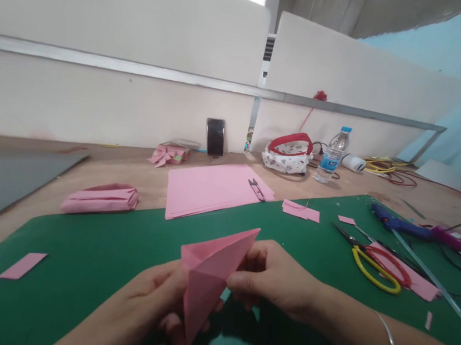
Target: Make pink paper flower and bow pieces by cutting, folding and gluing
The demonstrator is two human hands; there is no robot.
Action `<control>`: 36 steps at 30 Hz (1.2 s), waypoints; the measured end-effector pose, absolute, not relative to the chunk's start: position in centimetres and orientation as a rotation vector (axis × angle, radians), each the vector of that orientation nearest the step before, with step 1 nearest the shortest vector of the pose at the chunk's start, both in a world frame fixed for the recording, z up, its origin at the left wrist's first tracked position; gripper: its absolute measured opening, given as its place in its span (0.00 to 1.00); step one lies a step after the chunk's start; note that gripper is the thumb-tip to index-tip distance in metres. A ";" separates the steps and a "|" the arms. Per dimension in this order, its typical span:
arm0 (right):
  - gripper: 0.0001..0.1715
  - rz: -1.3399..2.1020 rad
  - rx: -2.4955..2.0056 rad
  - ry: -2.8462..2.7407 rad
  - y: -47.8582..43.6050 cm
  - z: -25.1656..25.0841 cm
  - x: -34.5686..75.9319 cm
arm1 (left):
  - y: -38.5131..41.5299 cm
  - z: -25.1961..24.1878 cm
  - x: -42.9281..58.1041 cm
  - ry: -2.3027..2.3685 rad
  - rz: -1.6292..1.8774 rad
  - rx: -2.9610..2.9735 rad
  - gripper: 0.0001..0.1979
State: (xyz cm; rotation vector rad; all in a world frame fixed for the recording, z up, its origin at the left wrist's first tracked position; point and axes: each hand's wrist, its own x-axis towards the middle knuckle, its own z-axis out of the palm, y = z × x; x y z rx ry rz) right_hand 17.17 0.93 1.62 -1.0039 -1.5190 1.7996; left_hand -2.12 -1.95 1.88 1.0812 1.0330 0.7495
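Crushing looks like the main risk for the folded pink paper (208, 275): it's a thin-walled cone with a gaping mouth on top, so too firm a squeeze from either side would likely dent the faces or blunt the creases. Second risk, slip: if the left hand (171, 298) eases off while the right hand (260, 274) tugs the edge, folds could spring apart or the cone could twist out of line. Tear at the pinched edge is possible too, if the pull goes sideways. Location: paper is up over the green mat (108, 270), between both hands, mouth upward, narrow end down, one long corner pointing up and to the right. Left fingers grasp it from the left and behind, some fingertips showing past its lower right edge; right thumb and index finger pinch the right edge, below that long corner. Back side is hidden, so can't tell how hard the left fingers press or whether a flap is tucked there. Further out: a small pink strip (23, 265) lies on the mat to the left, stacked pink sheets (205, 192) beyond the hands with thread snips (256, 190) on top, red-and-yellow-handled scissors (374, 266) off to the right, glue gun (407, 227) behind those. Scissors are well apart from the right fingers, so snagging there seems unlikely.
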 end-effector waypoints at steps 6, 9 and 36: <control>0.16 1.878 -0.884 -1.432 0.3 1.1 16.6 | -2.7 2.7 -1.5 1.211 0.668 1.316 0.06; 0.24 1.868 -0.871 -1.408 0.2 1.2 16.6 | -2.6 2.8 -1.5 1.255 0.792 1.365 0.06; 0.16 1.986 -1.065 -1.145 1.6 1.2 17.0 | -2.5 2.1 -2.0 1.206 0.820 0.818 0.08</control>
